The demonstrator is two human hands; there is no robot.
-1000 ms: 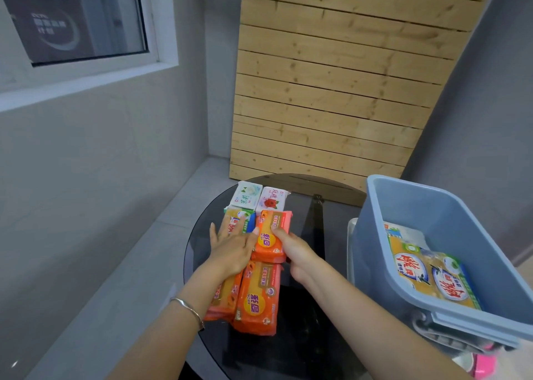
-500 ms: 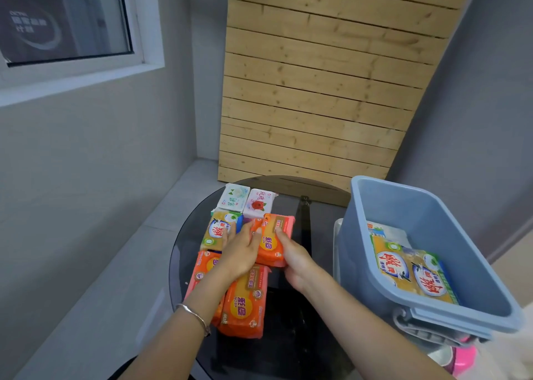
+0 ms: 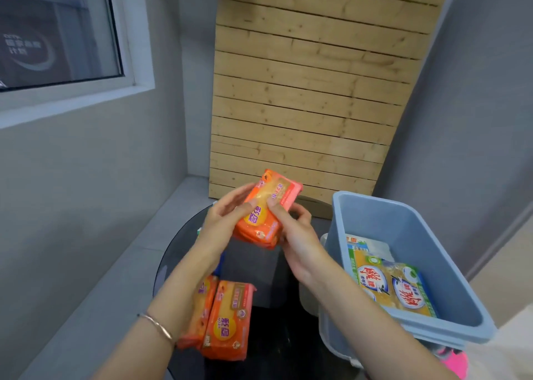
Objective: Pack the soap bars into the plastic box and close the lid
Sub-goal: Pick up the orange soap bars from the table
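Nearest us, at the lower centre of the frame, two orange plastic-wrapped soap bars (image 3: 217,319) lie side by side on the dark round glass tabletop (image 3: 268,267), partly under our left forearm with its thin metal bracelet (image 3: 157,326).

A little farther up, at mid-frame, the change shows: half a second ago the orange-wrapped soap pack (image 3: 264,209) lay flat on the tabletop among the others, and now we hold it lifted clear, tilted with its far end raised. Our left hand (image 3: 227,218) clamps its left side, thumb on the printed face, and our right hand (image 3: 294,229) grips the right edge, so both hands are closed on the one pack. It looks like a double stack, though we cannot tell for sure.

To the right sits the light blue open plastic box (image 3: 343,206), with yellow-and-green wrapped soap bars (image 3: 395,287) already lying on its floor. Much of that floor shows bare toward the near end, so we judge the lifted pack should fit beside them. The carry to the right is what remains for this pack, then the two orange bars. The lid is not clearly in view.

Beyond stand the pale wooden slat panel (image 3: 311,91) and grey walls.
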